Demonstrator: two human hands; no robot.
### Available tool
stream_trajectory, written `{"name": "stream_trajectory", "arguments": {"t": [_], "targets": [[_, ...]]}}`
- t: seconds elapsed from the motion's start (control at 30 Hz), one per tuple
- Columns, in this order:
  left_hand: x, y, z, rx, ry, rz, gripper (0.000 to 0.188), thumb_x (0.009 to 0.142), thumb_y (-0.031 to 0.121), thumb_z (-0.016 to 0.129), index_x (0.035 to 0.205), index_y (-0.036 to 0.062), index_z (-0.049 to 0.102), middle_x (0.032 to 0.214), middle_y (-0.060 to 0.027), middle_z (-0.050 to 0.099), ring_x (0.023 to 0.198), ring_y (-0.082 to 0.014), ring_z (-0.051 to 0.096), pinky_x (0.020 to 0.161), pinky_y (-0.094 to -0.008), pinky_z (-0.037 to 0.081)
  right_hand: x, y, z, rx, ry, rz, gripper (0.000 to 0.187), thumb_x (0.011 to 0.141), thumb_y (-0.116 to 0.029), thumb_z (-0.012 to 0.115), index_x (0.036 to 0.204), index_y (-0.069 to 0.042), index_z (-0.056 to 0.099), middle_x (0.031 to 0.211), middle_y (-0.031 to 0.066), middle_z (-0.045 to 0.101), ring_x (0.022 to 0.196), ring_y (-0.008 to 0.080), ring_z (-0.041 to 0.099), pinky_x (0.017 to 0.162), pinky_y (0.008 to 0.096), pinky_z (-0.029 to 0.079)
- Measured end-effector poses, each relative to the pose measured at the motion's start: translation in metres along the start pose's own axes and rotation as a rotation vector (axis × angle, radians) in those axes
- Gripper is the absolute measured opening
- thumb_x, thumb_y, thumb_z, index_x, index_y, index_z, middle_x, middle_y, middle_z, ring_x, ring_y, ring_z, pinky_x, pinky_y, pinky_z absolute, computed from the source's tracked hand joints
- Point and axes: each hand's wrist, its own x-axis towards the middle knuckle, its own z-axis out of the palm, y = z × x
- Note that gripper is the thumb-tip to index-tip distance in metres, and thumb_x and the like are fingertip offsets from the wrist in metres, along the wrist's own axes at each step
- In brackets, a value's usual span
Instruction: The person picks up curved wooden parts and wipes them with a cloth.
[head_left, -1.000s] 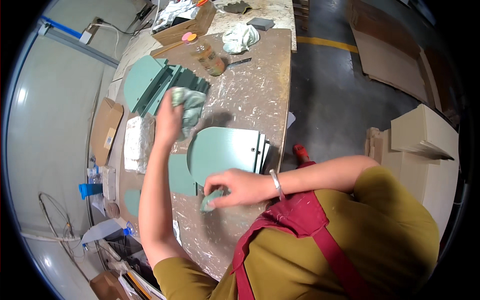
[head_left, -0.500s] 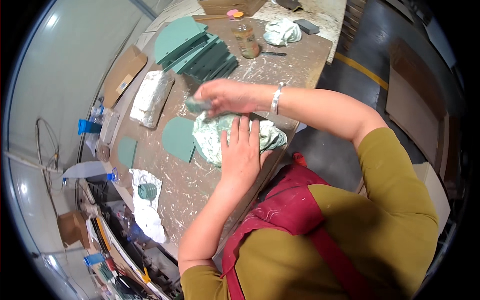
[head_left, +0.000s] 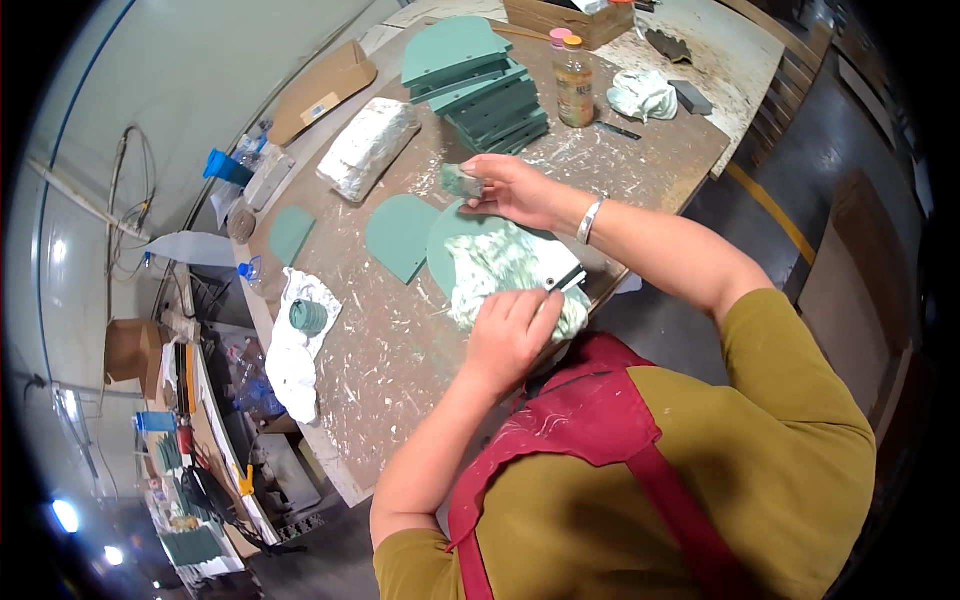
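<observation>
A white cloth [head_left: 490,265] smeared with green lies over a green round-ended panel [head_left: 443,245], whose far and left parts show from under it. My left hand [head_left: 515,335] is at the cloth's near edge, fingers bent and closed on its folds. Above the panel's far side, my right hand [head_left: 515,190] pinches a small green-stained sponge-like block [head_left: 462,181]. By the cloth's right end, a straight panel edge with a dark hole shows. A second green panel [head_left: 400,235] lies flat just left of the covered one.
Green panels [head_left: 490,95] are stacked at the far side, beside a bottle [head_left: 574,85]. A crumpled cloth [head_left: 642,95] and grey block [head_left: 690,97] lie far right. Leftward are a white wrapped bundle [head_left: 368,148], a smaller green piece [head_left: 291,235] and a green-stained jar [head_left: 308,317] on white cloth.
My left hand has gone from lying spread on the cloth to gripping its near edge. More of the panel is uncovered. My right hand still holds the block. The whole view has shifted.
</observation>
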Motion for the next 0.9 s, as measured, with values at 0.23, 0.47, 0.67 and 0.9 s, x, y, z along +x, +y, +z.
{"name": "stream_trajectory", "arguments": {"t": [0.23, 0.47, 0.67, 0.9], "targets": [[-0.1, -0.036, -0.026, 0.078, 0.263, -0.558, 0.028, 0.08, 0.001, 0.064, 0.107, -0.0025, 0.063, 0.096, -0.0203, 0.067, 0.085, -0.0401, 0.064, 0.076, -0.0475, 0.051, -0.005, 0.0, 0.0, -0.165, -0.027, -0.059, 0.015, 0.1, -0.02, 0.06, 0.106, -0.007, 0.06, 0.103, 0.0032, 0.062, 0.093, 0.0138, 0.061, 0.09, 0.0325, 0.052], [-0.166, -0.075, -0.014, 0.243, 0.052, -0.727, 0.045, 0.089, 0.027, 0.069, 0.122, -0.0002, 0.058, 0.118, -0.0217, 0.063, 0.104, -0.0375, 0.062, 0.089, -0.0438, 0.048, -0.058, -0.025, 0.012, -0.245, 0.046, -0.182, 0.026, 0.1, -0.027, 0.057, 0.115, -0.006, 0.059, 0.109, 0.0055, 0.063, 0.094, 0.0149, 0.061, 0.088, 0.0333, 0.052], [-0.079, -0.055, -0.021, -0.81, 0.092, -1.259, 0.032, 0.097, 0.031, 0.062, 0.094, -0.001, 0.063, 0.073, -0.0035, 0.059, 0.068, -0.0108, 0.056, 0.063, -0.0268, 0.044, -0.085, -0.004, 0.001, -0.167, 0.071, -0.201, 0.025, 0.099, -0.025, 0.059, 0.114, -0.006, 0.059, 0.108, 0.0033, 0.064, 0.098, 0.0125, 0.06, 0.09, 0.0334, 0.051], [-0.05, -0.061, -0.027, -0.983, 0.002, -1.379, 0.028, 0.092, 0.032, 0.071, 0.093, 0.0058, 0.061, 0.07, 0.0043, 0.051, 0.065, -0.0068, 0.05, 0.058, -0.0224, 0.039, -0.086, 0.007, 0.02, -0.112, 0.101, -0.186, 0.026, 0.098, -0.026, 0.06, 0.114, -0.006, 0.06, 0.109, 0.0043, 0.063, 0.099, 0.013, 0.059, 0.093, 0.0333, 0.049]]}}
